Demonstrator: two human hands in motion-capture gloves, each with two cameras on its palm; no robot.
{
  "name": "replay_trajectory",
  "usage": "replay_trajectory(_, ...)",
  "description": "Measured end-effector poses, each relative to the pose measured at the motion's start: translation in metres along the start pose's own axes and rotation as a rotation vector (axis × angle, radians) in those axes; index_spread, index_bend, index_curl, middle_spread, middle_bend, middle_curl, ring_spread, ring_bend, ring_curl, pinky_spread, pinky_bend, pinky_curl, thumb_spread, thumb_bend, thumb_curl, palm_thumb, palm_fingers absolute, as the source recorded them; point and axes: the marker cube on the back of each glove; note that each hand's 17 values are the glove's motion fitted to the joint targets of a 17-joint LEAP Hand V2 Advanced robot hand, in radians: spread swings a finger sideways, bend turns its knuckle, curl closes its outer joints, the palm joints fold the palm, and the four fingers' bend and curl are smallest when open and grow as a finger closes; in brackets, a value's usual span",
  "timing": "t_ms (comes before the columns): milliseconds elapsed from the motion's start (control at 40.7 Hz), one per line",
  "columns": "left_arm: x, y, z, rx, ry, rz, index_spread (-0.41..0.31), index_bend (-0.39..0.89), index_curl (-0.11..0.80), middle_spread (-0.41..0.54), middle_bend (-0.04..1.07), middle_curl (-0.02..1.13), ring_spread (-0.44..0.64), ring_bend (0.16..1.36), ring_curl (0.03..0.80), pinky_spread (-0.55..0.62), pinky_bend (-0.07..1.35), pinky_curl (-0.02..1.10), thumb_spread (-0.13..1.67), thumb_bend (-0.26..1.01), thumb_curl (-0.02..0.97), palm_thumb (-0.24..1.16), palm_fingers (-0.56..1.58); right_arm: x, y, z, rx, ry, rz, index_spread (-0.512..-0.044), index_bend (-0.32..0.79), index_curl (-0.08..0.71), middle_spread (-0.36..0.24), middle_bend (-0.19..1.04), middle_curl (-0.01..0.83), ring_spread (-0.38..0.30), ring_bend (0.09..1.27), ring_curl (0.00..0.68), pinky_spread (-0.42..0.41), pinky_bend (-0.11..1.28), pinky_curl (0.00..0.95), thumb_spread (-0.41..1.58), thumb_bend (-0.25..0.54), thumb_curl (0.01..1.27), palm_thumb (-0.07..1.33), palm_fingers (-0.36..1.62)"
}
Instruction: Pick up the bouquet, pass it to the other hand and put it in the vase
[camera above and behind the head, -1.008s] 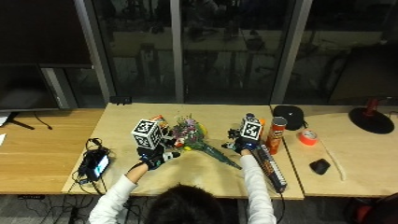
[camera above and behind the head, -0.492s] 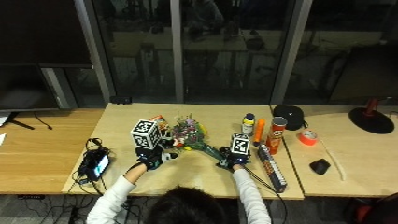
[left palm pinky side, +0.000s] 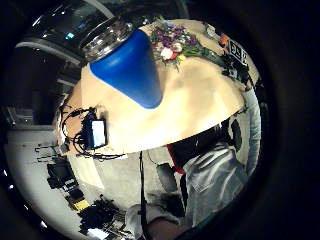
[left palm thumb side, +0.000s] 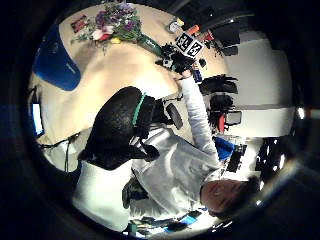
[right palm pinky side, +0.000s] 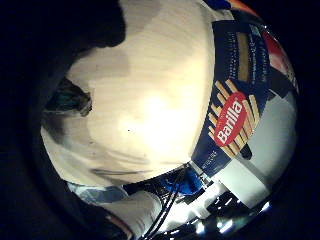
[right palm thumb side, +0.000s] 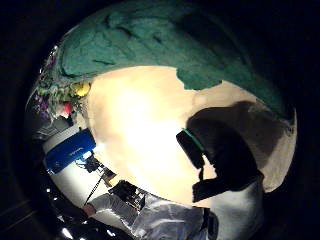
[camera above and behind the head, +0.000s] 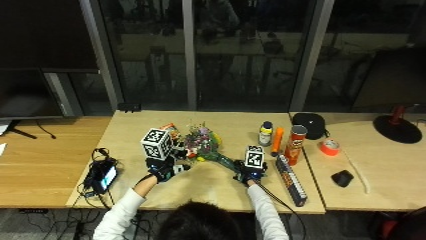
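Observation:
The bouquet (camera above and behind the head: 200, 141) lies on the table with purple, white and yellow flowers at the far end. Its green-wrapped stem (camera above and behind the head: 226, 161) runs toward my right hand (camera above and behind the head: 249, 173). That hand is down over the stem's end. The green wrap (right palm thumb side: 165, 45) fills much of the right thumb side palm view, and the thumb (right palm thumb side: 215, 160) stands apart from it over bare table. The blue vase (left palm pinky side: 125, 65) with a clear rim stands upright by my left hand (camera above and behind the head: 163, 170), which rests at the table with relaxed fingers and holds nothing.
A dark blue Barilla pasta box (camera above and behind the head: 291, 179) lies just right of my right hand. Behind it stand a Pringles can (camera above and behind the head: 293, 145), an orange bottle (camera above and behind the head: 277, 141) and a small yellow-labelled bottle (camera above and behind the head: 266, 134). A black device with cables (camera above and behind the head: 100, 176) sits at the left edge.
My right hand has moved left from beside the pasta box and come down at the stem end of the bouquet. My left hand and the bouquet have stayed put.

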Motion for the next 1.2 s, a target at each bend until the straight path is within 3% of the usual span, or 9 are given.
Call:
replay_trajectory(197,0.004,0.001,-0.003,0.001,-0.007,0.007,0.041,0.15,0.296,0.3,0.19,0.31,0.45,0.53,0.249,0.4,0.38,0.33,1.07,-0.02,0.32,0.31,0.09,-0.007,-0.002,0.002,0.168,-0.018,-0.021,-0.313,0.22,0.238,-0.082,0.34,0.385,-0.128,0.57,0.307,0.031,0.47,0.27,1.1,0.045,0.35,0.77,0.73)
replay_trajectory(344,0.005,0.001,-0.003,-0.005,-0.009,0.011,0.037,0.15,0.297,0.3,0.19,0.31,0.45,0.53,0.25,0.4,0.38,0.33,1.07,-0.02,0.322,0.31,0.09,-0.015,0.001,-0.003,0.226,-0.016,-0.028,-0.288,0.34,0.331,-0.121,0.29,0.403,-0.162,0.49,0.325,-0.083,0.43,0.288,1.16,0.076,0.35,0.86,0.9)
replay_trajectory(492,0.004,0.001,-0.004,-0.013,-0.015,0.007,0.034,0.16,0.301,0.3,0.19,0.31,0.45,0.53,0.25,0.4,0.37,0.33,1.07,-0.02,0.322,0.31,0.09,-0.013,0.0,-0.006,0.238,0.002,-0.029,-0.274,0.18,0.34,-0.175,0.39,0.454,-0.209,0.54,0.368,-0.229,0.55,0.343,1.2,0.109,0.36,0.95,1.26)
replay_trajectory(639,0.005,-0.001,-0.003,-0.024,-0.012,0.002,0.033,0.16,0.302,0.3,0.19,0.31,0.45,0.53,0.251,0.4,0.37,0.33,1.07,-0.02,0.323,0.31,0.1,-0.006,-0.01,-0.003,0.383,-0.097,-0.014,-0.268,0.13,0.342,-0.198,0.49,0.508,-0.221,0.74,0.45,-0.241,0.69,0.415,1.21,0.054,0.33,0.9,1.42)
replay_trajectory(713,0.007,0.0,-0.004,-0.027,-0.014,0.006,0.033,0.15,0.303,0.3,0.19,0.31,0.45,0.53,0.252,0.4,0.37,0.33,1.07,-0.02,0.323,0.31,0.1,-0.002,-0.012,-0.006,0.484,-0.16,0.006,-0.259,0.26,0.389,-0.196,0.59,0.549,-0.214,0.82,0.486,-0.229,0.69,0.436,1.15,-0.028,0.31,0.8,1.52)
replay_trajectory(934,0.009,-0.008,-0.002,-0.037,0.003,0.019,0.025,0.16,0.31,0.301,0.18,0.31,0.45,0.52,0.253,0.4,0.37,0.33,1.08,-0.02,0.324,0.31,0.11,0.001,-0.006,-0.026,0.61,-0.543,-0.023,-0.24,0.47,0.492,-0.183,0.77,0.626,-0.199,0.94,0.556,-0.211,0.74,0.491,1.1,0.022,0.36,0.91,1.48)
replay_trajectory(959,0.01,-0.009,-0.003,-0.033,0.014,0.022,0.026,0.16,0.308,0.3,0.18,0.31,0.45,0.52,0.254,0.4,0.37,0.33,1.08,-0.02,0.324,0.31,0.1,-0.001,-0.002,-0.031,0.605,-0.602,-0.039,-0.238,0.48,0.501,-0.182,0.78,0.631,-0.198,0.95,0.561,-0.208,0.74,0.495,1.1,-0.009,0.35,0.87,1.47)
replay_trajectory(1106,0.021,-0.029,-0.014,0.016,0.189,0.067,0.022,0.16,0.312,0.299,0.18,0.31,0.44,0.52,0.255,0.4,0.37,0.33,1.08,-0.02,0.324,0.32,0.11,-0.017,0.024,-0.078,0.571,-0.962,-0.086,-0.226,0.51,0.538,-0.171,0.85,0.657,-0.191,1.01,0.588,-0.203,0.79,0.528,1.05,0.02,0.41,0.97,1.42)
replay_trajectory(1205,0.031,-0.056,-0.025,0.079,0.374,0.103,0.028,0.17,0.319,0.297,0.18,0.31,0.44,0.52,0.252,0.4,0.35,0.33,1.09,-0.01,0.327,0.34,0.13,-0.026,0.022,-0.11,0.763,-1.089,-0.22,-0.223,0.51,0.553,-0.166,0.88,0.668,-0.188,1.04,0.601,-0.2,0.81,0.545,1.0,0.007,0.45,0.98,1.39)
